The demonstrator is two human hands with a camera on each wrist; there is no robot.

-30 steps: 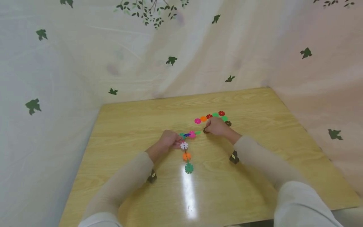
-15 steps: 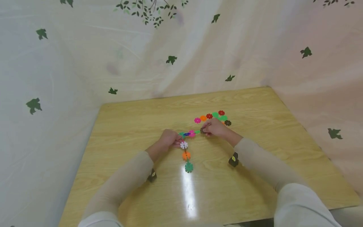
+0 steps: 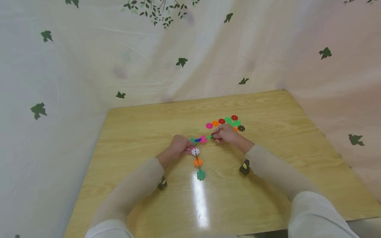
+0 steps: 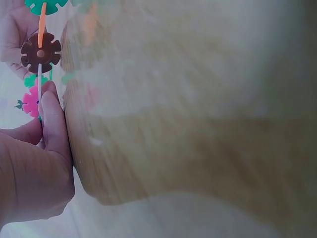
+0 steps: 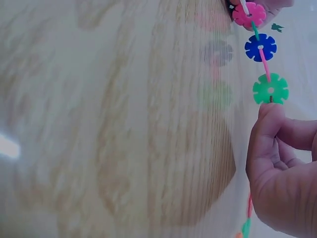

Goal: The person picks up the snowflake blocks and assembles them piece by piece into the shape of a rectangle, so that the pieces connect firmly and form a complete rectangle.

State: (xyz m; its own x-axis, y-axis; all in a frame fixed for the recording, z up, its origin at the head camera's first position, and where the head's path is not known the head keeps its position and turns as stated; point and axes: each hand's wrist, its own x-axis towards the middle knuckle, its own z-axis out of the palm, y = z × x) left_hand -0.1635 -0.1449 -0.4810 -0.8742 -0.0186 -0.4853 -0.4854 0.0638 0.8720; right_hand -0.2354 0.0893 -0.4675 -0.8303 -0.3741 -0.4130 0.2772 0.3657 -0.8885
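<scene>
A chain of slotted plastic snowflake discs bends at a corner above the wooden table. My left hand (image 3: 180, 145) pinches it at that corner, by the white disc (image 3: 195, 151). Toward me run a brown disc (image 4: 40, 52), an orange disc (image 3: 197, 162) and a teal disc (image 3: 200, 174). To the right run a pink disc (image 5: 249, 15), a blue disc (image 5: 261, 47) and a light green disc (image 5: 271, 89). My right hand (image 3: 227, 133) pinches a dark brown disc (image 3: 212, 136) against the light green one; in the right wrist view my fingers mostly hide it.
Beyond my right hand several loose discs lie on the table (image 3: 148, 125), among them a magenta disc (image 3: 209, 126), a red disc (image 3: 221, 121) and a brown disc (image 3: 241, 128). A printed cloth (image 3: 148, 66) hangs around the table's far edge and sides.
My right hand has moved slightly left, bringing the dark brown disc from apart to against the light green disc. My left hand keeps its hold. The head view has shifted a little.
</scene>
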